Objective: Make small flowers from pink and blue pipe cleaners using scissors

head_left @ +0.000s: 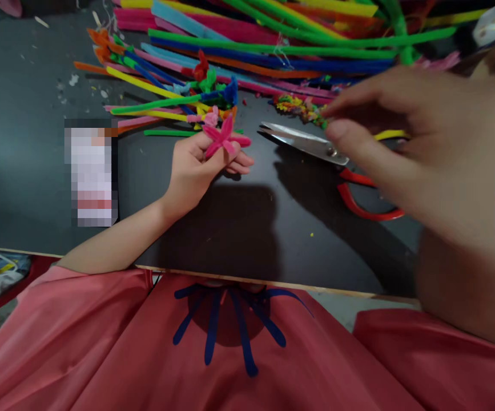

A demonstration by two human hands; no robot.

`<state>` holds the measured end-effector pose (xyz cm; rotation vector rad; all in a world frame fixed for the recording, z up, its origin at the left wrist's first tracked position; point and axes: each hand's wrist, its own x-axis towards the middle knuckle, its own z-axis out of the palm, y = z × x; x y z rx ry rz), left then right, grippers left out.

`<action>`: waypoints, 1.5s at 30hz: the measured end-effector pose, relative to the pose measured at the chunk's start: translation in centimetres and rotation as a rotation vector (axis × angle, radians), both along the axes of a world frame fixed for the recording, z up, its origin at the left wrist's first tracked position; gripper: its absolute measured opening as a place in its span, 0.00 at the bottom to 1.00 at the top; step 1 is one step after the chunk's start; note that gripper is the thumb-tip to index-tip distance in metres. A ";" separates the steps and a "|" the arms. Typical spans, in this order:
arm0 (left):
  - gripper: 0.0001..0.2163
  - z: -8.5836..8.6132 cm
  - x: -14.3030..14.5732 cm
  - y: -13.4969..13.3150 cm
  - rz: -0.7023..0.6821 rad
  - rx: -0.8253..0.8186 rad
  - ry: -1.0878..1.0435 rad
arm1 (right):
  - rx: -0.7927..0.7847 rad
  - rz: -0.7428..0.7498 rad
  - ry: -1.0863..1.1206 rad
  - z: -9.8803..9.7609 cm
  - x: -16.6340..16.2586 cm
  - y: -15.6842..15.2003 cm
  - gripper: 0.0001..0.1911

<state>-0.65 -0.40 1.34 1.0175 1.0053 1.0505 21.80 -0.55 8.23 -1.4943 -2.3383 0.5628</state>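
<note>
My left hand rests on the dark table and pinches a pink pipe-cleaner flower with several petals. My right hand is raised close to the camera and blurred, its fingers curled loosely above the scissors with red handles. I cannot make out anything between its fingers. A small heap of colourful pipe-cleaner scraps lies just beyond the scissor blades.
A big pile of long pipe cleaners in many colours covers the back of the table. Several finished flower stems lie left of centre. A blurred-out white item sits at the left. The table's front edge is near my lap.
</note>
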 end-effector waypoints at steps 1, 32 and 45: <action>0.08 0.1 0.0 -0.1 0.020 0.000 -0.047 | 0.033 0.052 -0.277 0.5 1.4 -0.3 0.20; 0.08 -0.1 0.7 -0.7 -0.021 -0.118 -0.154 | -0.200 0.114 -0.252 -1.9 5.0 -3.1 0.26; 0.06 -0.2 0.5 -0.8 -0.050 -0.109 -0.151 | -0.174 0.134 -0.256 -2.2 4.7 -3.8 0.22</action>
